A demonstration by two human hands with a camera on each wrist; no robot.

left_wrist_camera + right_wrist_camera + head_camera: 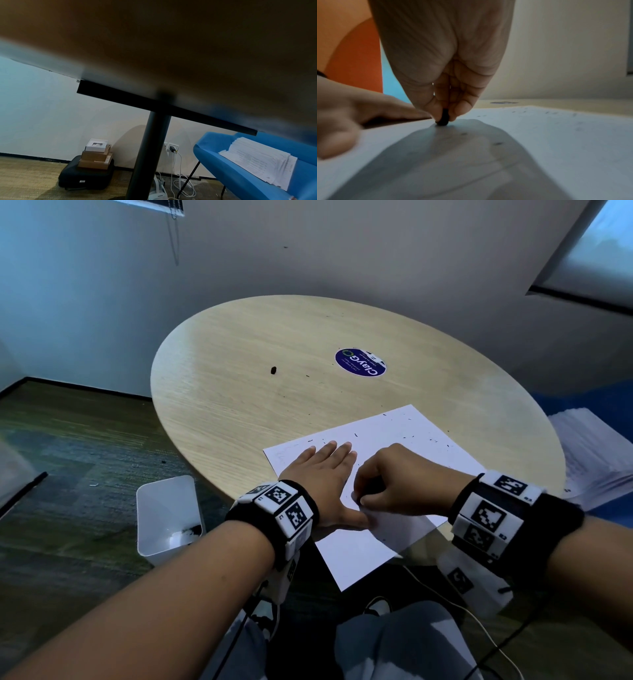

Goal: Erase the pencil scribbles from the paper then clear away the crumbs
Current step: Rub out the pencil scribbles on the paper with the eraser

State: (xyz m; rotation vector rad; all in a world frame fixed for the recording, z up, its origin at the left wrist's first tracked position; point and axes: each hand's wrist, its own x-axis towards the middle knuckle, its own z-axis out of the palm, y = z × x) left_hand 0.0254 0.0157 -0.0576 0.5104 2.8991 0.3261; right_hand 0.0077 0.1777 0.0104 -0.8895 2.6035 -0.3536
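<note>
A white sheet of paper (383, 436) lies at the near edge of the round wooden table (260, 337), with one corner hanging over the edge. Dark eraser crumbs (416, 435) are scattered over its far part. My left hand (325, 474) lies flat on the paper, fingers straight. My right hand (363, 501) pinches a small black eraser (444, 119) between thumb and fingers, its tip touching the paper (539, 135) beside the left thumb (337, 140). The left wrist view shows only the underside of the table (154, 40).
A white bin (168, 518) stands on the floor left of the table. A dark lump (273, 369) and a round blue sticker (360, 362) lie on the tabletop. A blue chair (223, 166) holding a paper stack (592, 453) is at the right.
</note>
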